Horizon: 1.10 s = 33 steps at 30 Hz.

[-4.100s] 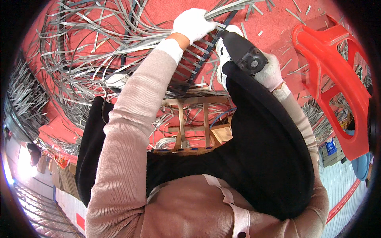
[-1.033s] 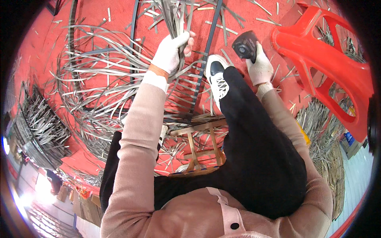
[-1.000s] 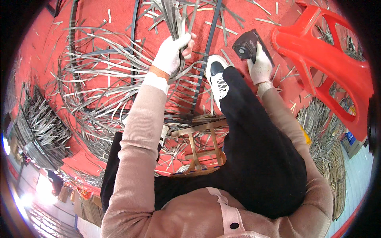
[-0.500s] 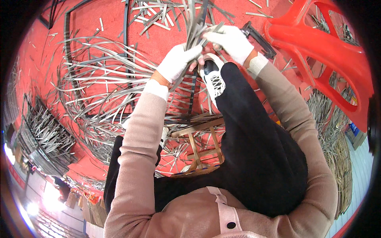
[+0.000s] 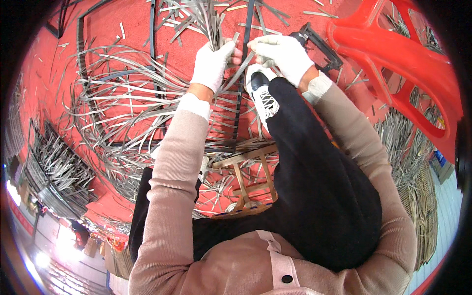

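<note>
Gripping a bundle of flat grey strips (image 5: 209,27) is being carried out by the white-gloved left hand (image 5: 211,66), whose fingers are being wrapped firmly around the lower part. The bundle's far ends are being directed away from the body, toward the upper edge of the view. A single grey strip (image 5: 240,73) is being pinched between the fingertips of the white-gloved right hand (image 5: 285,56) and is being extended at a slant between both hands. This work is being positioned above the red floor (image 5: 118,29), beside a dark frame bar (image 5: 249,24). Just below the right fingertips, floor space is being occupied by a black-and-white shoe (image 5: 261,91). A black stapler-like tool (image 5: 317,46) is being supported by the floor, just beyond the right hand and near a red plastic stool (image 5: 403,64). At left, a loose fan of strips (image 5: 132,93) is being spread across the frame.
</note>
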Each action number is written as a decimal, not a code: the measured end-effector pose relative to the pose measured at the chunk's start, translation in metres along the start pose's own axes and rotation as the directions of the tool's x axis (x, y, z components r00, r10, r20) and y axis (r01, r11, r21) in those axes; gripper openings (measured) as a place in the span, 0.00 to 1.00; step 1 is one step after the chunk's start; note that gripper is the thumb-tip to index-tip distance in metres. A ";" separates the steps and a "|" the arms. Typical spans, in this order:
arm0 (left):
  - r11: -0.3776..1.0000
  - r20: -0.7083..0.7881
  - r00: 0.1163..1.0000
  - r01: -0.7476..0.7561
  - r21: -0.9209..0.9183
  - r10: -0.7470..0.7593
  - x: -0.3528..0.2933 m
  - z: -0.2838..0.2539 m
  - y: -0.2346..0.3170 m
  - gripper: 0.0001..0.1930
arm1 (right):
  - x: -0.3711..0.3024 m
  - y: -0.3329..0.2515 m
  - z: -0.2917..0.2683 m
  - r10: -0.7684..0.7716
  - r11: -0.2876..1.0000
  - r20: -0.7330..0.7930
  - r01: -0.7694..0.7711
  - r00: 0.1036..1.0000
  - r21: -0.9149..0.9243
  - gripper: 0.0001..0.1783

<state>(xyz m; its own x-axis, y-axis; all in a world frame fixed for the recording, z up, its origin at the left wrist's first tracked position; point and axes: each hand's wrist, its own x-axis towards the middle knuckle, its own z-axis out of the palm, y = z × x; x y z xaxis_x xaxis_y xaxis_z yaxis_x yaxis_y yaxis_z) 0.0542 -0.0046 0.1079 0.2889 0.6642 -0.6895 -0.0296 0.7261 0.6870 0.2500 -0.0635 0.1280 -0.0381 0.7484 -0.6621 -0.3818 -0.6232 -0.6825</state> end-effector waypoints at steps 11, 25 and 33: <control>0.978 0.187 0.960 0.203 0.037 -0.206 -0.013 -0.001 0.004 0.14 | 0.021 0.018 -0.012 -0.500 0.627 0.254 0.548 0.828 -0.554 0.19; 0.671 0.217 0.976 -0.177 0.720 0.024 0.047 -0.035 -0.003 0.16 | -0.023 0.057 -0.077 -0.682 0.160 -0.137 -0.036 0.718 -0.986 0.30; 0.438 0.323 0.945 -0.312 0.843 0.051 0.075 -0.040 -0.024 0.23 | -0.013 0.068 -0.121 -0.453 0.205 -0.149 -0.060 0.879 -0.977 0.43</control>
<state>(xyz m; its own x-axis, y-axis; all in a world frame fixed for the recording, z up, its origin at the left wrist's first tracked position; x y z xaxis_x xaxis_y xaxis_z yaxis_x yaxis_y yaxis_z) 0.0387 0.0351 0.0309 0.5807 0.6072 -0.5423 0.7037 -0.0395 0.7094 0.3359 -0.1435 0.0528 0.2773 0.9064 -0.3186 0.8262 -0.3942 -0.4025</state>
